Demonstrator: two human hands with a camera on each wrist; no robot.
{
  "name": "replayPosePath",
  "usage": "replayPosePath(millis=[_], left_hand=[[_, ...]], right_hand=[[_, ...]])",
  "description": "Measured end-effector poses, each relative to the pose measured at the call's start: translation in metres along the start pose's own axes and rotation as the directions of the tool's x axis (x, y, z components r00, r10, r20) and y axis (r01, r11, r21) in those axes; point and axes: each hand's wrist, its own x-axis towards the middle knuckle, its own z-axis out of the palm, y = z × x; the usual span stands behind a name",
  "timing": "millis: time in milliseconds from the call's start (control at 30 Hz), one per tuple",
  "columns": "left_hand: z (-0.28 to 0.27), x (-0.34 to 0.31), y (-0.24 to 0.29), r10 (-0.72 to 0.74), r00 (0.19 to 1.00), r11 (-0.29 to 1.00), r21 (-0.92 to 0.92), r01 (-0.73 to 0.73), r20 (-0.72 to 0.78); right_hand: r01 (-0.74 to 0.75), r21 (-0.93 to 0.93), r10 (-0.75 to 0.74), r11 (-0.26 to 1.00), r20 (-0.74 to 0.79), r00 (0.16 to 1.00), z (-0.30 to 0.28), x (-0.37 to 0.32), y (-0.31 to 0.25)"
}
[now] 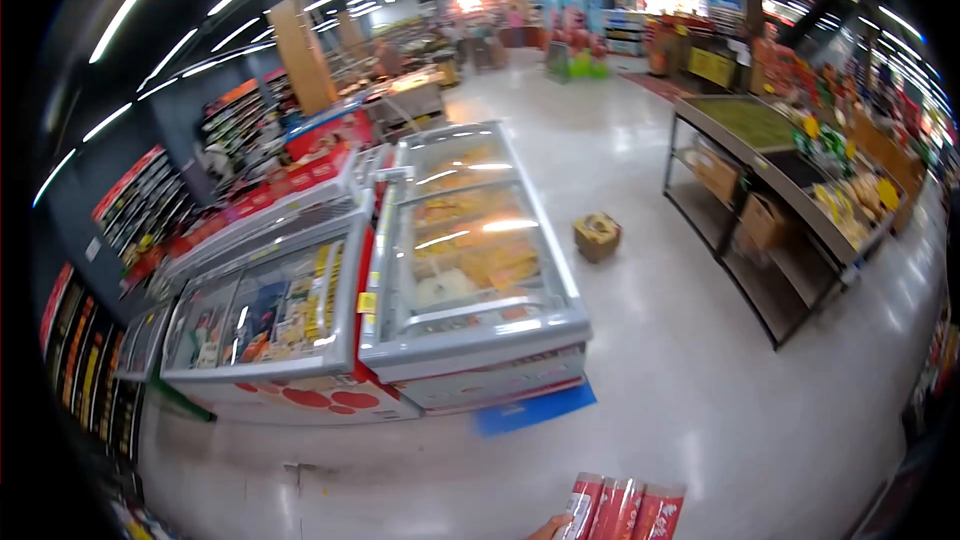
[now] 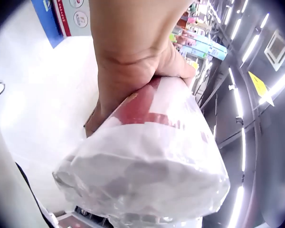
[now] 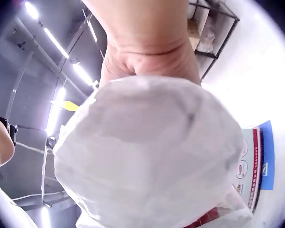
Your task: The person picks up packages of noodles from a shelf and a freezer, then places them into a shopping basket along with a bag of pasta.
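Several red cylindrical packs in shiny clear wrap appear side by side at the bottom of the head view. At their left edge, part of my left hand shows. In the left wrist view, that hand grips a red-and-white wrapped pack, its thumb on one side and fingers round the other. A rounded white wrapped end of a pack fills the middle of the right wrist view. My right hand holds it from behind, with the fingers hidden by the pack; the head view does not show this hand.
Glass-topped chest freezers stand ahead and to the left, with a blue mat at the near one's foot. A cardboard box sits on the shiny floor. On the right is a metal-legged produce stand.
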Motion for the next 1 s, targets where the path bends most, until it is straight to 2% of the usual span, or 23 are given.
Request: replayPosePath(millis=[133,233,267,333,367,500,633,800,833,933,967,1000], left_hand=[[-0.032,0.021,0.057,0.121,0.984,0.975,-0.169,-0.143,-0.134],[-0.061,0.032,0.100,0.174,0.955,0.935,-0.263,-0.236,-0.240],[-0.073,0.029,0.110,0.181,0.943,0.923,-0.283,-0.261,-0.279],[-0.093,0.025,0.135,0.200,0.917,0.893,-0.321,-0.316,-0.345],[-0.102,0.024,0.144,0.212,0.903,0.873,-0.342,-0.347,-0.375],[-0.131,0.027,0.186,0.239,0.860,0.797,-0.415,-0.439,-0.450],[-0.174,0.042,0.231,0.243,0.844,0.746,-0.464,-0.478,-0.478],[-0.236,0.054,0.298,0.241,0.861,0.735,-0.495,-0.464,-0.448],[-0.246,0.055,0.311,0.237,0.868,0.737,-0.501,-0.454,-0.437],[-0.283,0.065,0.355,0.239,0.880,0.746,-0.502,-0.437,-0.410],[-0.294,0.067,0.367,0.235,0.886,0.750,-0.506,-0.427,-0.400],[-0.304,0.070,0.377,0.225,0.892,0.754,-0.509,-0.414,-0.391]], right_hand=[[0.129,-0.203,-0.073,0.971,0.264,0.962,0.036,0.114,-0.013],[0.279,-0.240,-0.156,0.930,0.428,0.890,0.080,0.189,-0.020],[0.264,-0.231,-0.143,0.937,0.436,0.889,0.096,0.205,-0.023],[0.012,-0.301,0.144,0.954,0.490,0.860,0.142,0.234,-0.051],[0.016,-0.399,0.205,0.917,0.504,0.839,0.146,0.265,-0.044],[-0.012,-0.468,0.314,0.884,0.575,0.756,0.200,0.336,-0.040],[0.056,-0.510,0.325,0.858,0.625,0.710,0.275,0.392,-0.046],[0.118,-0.531,0.301,0.839,0.634,0.712,0.360,0.452,-0.038],[0.054,-0.556,0.344,0.830,0.585,0.735,0.375,0.460,-0.038],[0.110,-0.545,0.273,0.831,0.573,0.773,0.386,0.507,-0.009],[0.107,-0.547,0.277,0.830,0.571,0.772,0.394,0.527,-0.007],[0.034,-0.587,0.354,0.809,0.532,0.769,0.400,0.546,-0.003]])
